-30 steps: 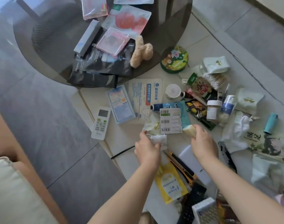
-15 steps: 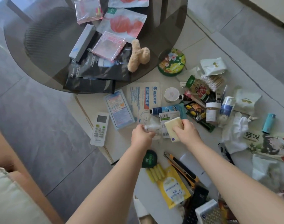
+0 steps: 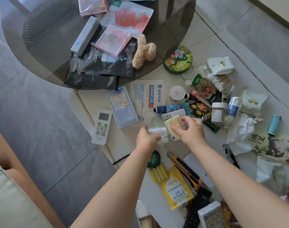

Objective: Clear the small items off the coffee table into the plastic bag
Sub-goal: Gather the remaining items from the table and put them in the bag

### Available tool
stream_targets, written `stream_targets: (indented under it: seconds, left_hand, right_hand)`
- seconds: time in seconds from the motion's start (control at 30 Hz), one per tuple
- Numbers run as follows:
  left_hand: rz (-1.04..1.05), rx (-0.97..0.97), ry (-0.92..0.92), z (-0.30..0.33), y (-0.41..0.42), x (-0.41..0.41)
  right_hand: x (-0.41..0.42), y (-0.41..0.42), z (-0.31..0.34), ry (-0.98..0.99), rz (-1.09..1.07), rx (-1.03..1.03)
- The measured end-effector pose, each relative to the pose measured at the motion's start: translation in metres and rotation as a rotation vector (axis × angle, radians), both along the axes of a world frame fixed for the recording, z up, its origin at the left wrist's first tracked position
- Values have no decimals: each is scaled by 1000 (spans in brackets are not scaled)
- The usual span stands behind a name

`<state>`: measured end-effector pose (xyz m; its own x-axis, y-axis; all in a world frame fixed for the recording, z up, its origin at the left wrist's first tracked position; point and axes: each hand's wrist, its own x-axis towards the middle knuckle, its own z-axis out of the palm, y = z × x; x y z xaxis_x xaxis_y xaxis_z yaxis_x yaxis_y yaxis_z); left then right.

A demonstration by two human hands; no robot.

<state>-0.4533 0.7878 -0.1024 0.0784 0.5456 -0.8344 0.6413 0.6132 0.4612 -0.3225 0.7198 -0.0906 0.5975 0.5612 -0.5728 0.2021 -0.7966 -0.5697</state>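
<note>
My left hand point(image 3: 146, 139) pinches the edge of a small clear plastic bag point(image 3: 158, 133) with a white label, held low over the floor. My right hand point(image 3: 189, 130) grips a pale yellow packet point(image 3: 172, 125) right beside the bag's mouth, touching it. The round dark glass coffee table point(image 3: 41, 60) lies beyond, upper left. On it are black sheet-mask sachets point(image 3: 99, 69), a pink clear case point(image 3: 113, 40), a grey slim box point(image 3: 85, 36), a pink-printed sachet point(image 3: 129, 18) and a fuzzy beige hair clip point(image 3: 143, 51).
Many small items are spread on the floor: a white remote point(image 3: 101, 126), a blue packet point(image 3: 122, 106), a mask packet point(image 3: 148, 97), a green round tin point(image 3: 177, 60), tubes, jars, a utility knife point(image 3: 184, 169), a yellow pouch point(image 3: 176, 190). A cushion point(image 3: 7, 198) sits at lower left.
My right hand picked the yellow packet up from the floor pile and brought it left to the bag. My left hand lifted the clear bag slightly forward. The view tilted towards the table.
</note>
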Motion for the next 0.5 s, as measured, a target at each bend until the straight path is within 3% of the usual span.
stream_targets:
  seconds: [0.13,0.5]
  left_hand:
    - [70,-21,-52,4,-5,-1]
    - [334,-54,-206,38,-14,-23]
  right_hand:
    - [-1,-1,2,-11,-20,55]
    - [-7,-9,30,368,-193,141]
